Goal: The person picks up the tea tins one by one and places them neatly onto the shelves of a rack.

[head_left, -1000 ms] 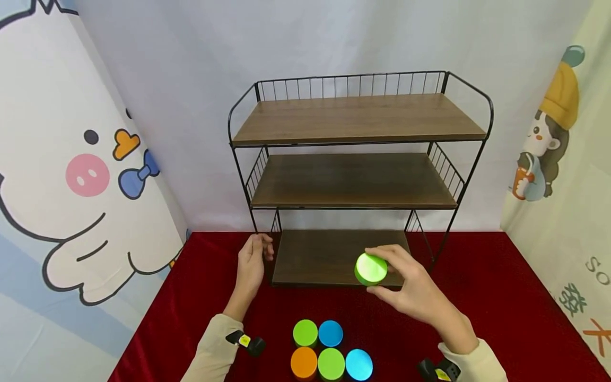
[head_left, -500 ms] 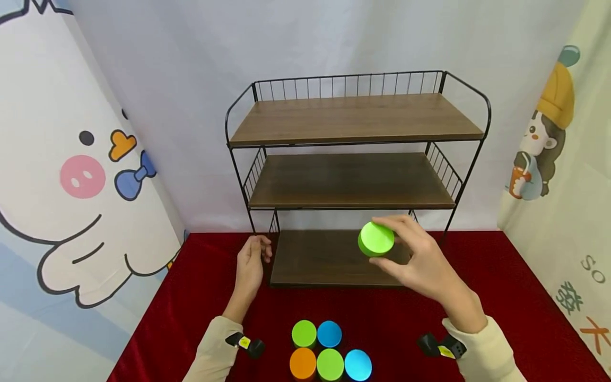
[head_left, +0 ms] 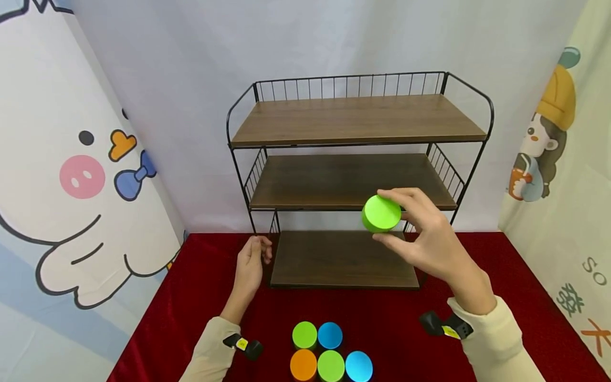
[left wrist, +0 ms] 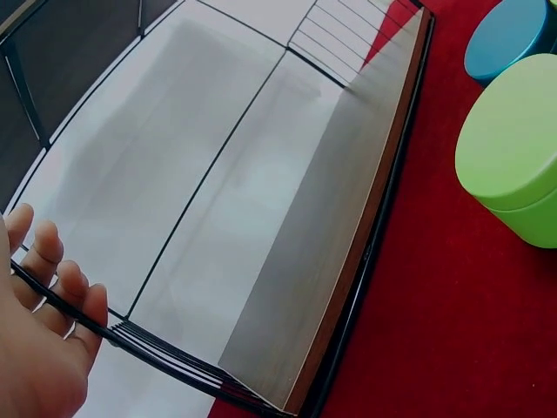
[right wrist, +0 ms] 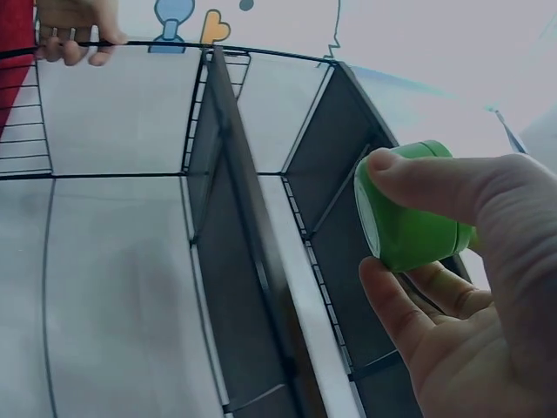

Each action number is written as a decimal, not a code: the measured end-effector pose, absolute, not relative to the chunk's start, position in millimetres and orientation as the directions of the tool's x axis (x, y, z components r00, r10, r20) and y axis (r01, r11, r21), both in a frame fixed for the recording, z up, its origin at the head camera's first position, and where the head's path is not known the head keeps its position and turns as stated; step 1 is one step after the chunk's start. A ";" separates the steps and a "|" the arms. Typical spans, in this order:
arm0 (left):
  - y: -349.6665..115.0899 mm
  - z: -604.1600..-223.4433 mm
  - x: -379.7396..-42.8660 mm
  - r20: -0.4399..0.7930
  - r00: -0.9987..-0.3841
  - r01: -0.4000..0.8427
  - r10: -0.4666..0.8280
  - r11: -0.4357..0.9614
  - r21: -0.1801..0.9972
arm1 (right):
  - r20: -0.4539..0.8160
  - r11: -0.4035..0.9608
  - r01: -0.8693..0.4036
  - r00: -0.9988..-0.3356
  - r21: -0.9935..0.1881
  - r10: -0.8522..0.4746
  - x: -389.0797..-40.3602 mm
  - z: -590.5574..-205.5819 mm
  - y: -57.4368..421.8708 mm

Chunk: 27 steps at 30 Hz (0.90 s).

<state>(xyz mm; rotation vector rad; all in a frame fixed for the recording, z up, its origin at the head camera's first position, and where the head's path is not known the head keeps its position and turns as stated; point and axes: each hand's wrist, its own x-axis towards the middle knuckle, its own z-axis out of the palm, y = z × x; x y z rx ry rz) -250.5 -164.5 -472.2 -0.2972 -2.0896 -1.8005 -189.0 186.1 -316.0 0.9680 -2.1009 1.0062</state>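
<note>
In the head view, my right hand (head_left: 434, 241) pinches a round green lidded container (head_left: 382, 212) between thumb and fingers, in front of the rack's middle shelf edge. The right wrist view shows the same green container (right wrist: 413, 209) tilted, its pale bottom toward the rack. My left hand (head_left: 249, 265) is at the left side of a three-tier shelf rack (head_left: 358, 119) with brown boards and black wire sides. Its fingers curl round the rack's black side post (left wrist: 165, 370) in the left wrist view.
On the red cloth (head_left: 191, 318) before the rack stand several round containers: a green one (head_left: 304, 335), a blue one (head_left: 330, 335), an orange one (head_left: 303, 364), another green one (head_left: 331, 365) and another blue one (head_left: 359, 366). A pale curtain (head_left: 191, 79) hangs behind.
My right hand has raised the green container from in front of the bottom shelf to the middle shelf's height, slightly rightward. My left hand has stayed at the rack's post.
</note>
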 end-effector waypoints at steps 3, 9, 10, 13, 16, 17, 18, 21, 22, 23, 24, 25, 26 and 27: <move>-164.3 -471.4 -250.1 0.385 -0.919 0.370 -0.078 0.162 0.915 | 0.785 0.455 -0.822 -0.517 -0.344 -0.341 -189.5 -303.3 186.6; -161.9 -451.8 -238.4 0.374 -0.926 0.358 -0.056 0.194 0.913 | 0.822 0.500 -0.827 -0.459 -0.257 -0.336 -190.8 -279.8 191.7; -161.2 -447.4 -235.5 0.379 -0.924 0.362 -0.049 0.204 0.909 | 0.824 0.508 -0.825 -0.455 -0.248 -0.337 -190.9 -276.3 193.1; -159.6 -439.0 -230.1 0.391 -0.920 0.375 -0.032 0.217 0.901 | 0.838 0.524 -0.823 -0.433 -0.218 -0.331 -191.8 -266.2 197.4; -158.8 -437.2 -229.1 0.396 -0.918 0.380 -0.030 0.224 0.897 | 0.854 0.539 -0.822 -0.407 -0.187 -0.325 -192.9 -255.5 202.0; -158.8 -437.1 -229.3 0.394 -0.919 0.378 -0.030 0.223 0.899 | 0.861 0.543 -0.821 -0.394 -0.174 -0.321 -193.4 -252.0 203.6; -158.9 -437.3 -229.6 0.392 -0.919 0.376 -0.031 0.224 0.899 | 0.867 0.549 -0.820 -0.383 -0.162 -0.317 -193.9 -248.5 205.2; -159.4 -437.7 -229.7 0.383 -0.923 0.365 -0.034 0.234 0.901 | 0.879 0.573 -0.809 -0.363 -0.133 -0.308 -195.2 -238.4 210.0; -159.6 -437.8 -229.8 0.380 -0.925 0.361 -0.034 0.238 0.902 | 0.881 0.581 -0.804 -0.359 -0.125 -0.308 -195.8 -235.2 211.4; -159.7 -438.0 -229.9 0.378 -0.925 0.359 -0.034 0.240 0.902 | 0.882 0.589 -0.800 -0.356 -0.116 -0.309 -196.6 -232.0 212.7; -159.9 -438.0 -229.8 0.375 -0.926 0.356 -0.035 0.243 0.902 | 0.882 0.595 -0.796 -0.354 -0.111 -0.310 -197.5 -229.1 213.8; -160.0 -437.7 -229.8 0.373 -0.927 0.354 -0.035 0.243 0.903 | 0.882 0.601 -0.793 -0.353 -0.104 -0.312 -198.6 -226.2 214.7; -160.0 -437.2 -229.7 0.371 -0.928 0.352 -0.033 0.244 0.904 | 0.882 0.603 -0.791 -0.351 -0.099 -0.315 -199.7 -223.5 215.6; -160.0 -436.7 -229.6 0.369 -0.929 0.351 -0.031 0.243 0.904 | 0.882 0.605 -0.791 -0.348 -0.094 -0.318 -201.0 -221.0 216.4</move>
